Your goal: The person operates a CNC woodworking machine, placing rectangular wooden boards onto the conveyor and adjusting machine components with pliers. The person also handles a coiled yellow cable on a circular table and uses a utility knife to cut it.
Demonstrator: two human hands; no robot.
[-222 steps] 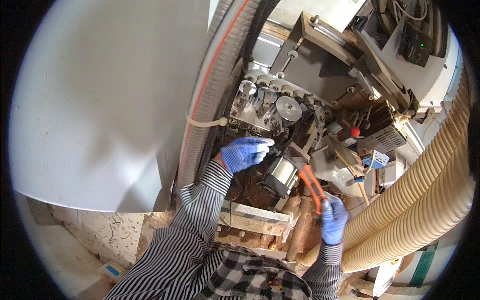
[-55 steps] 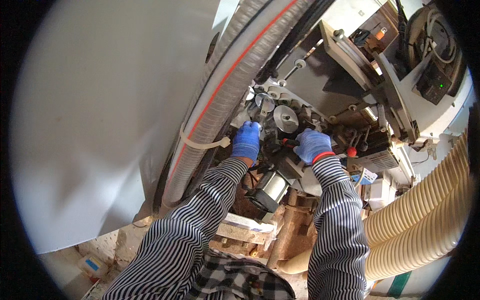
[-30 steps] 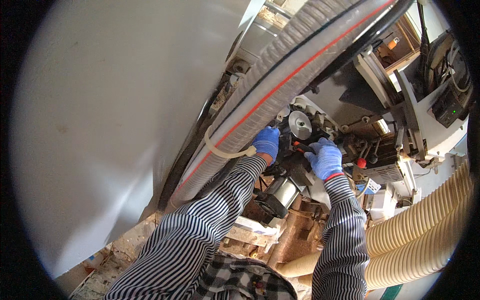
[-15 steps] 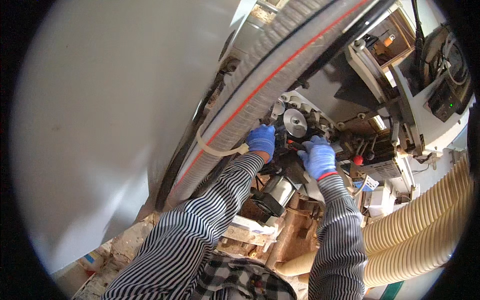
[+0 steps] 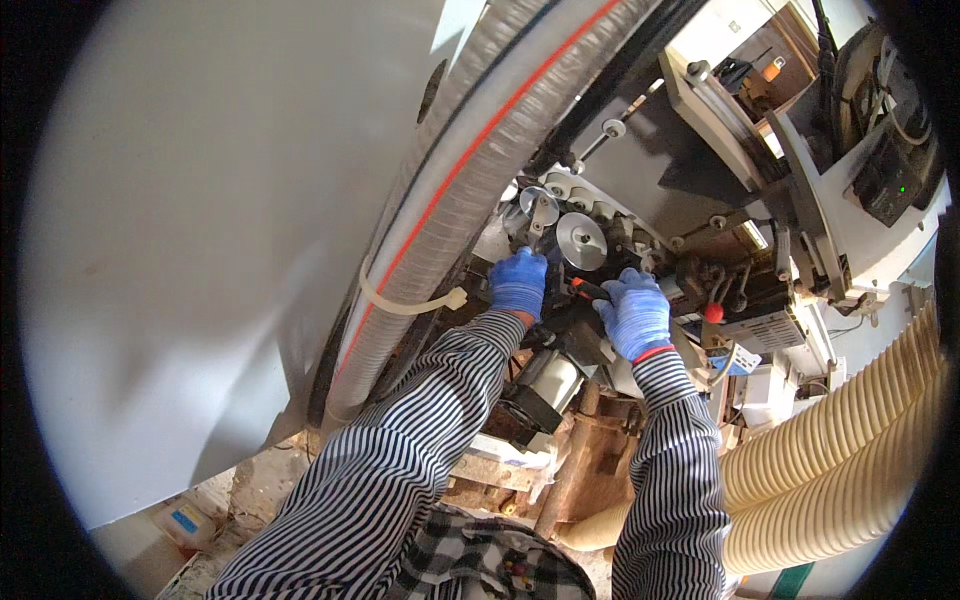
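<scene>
Both my hands wear blue knit gloves and reach into a machine with round metal discs. My left hand is closed at a small metal bracket; its fingertips are hidden, so what they hold does not show. My right hand is closed on a black-and-red tool handle, which points left toward the other hand. A large shiny disc sits just beyond and between my hands. Pale rollers line up behind it. Nearer to me, under my wrists, is a silver-and-black motor.
A thick grey ribbed hose with a pale tie strap runs close along my left arm. Beside it stands a large grey panel. Two cream ribbed hoses lie at the right, below a red-knobbed lever.
The view has shifted slightly, with the grey hose now farther left and more of the discs and the metal bracket by my left hand showing. Both hands stay nearly in place.
</scene>
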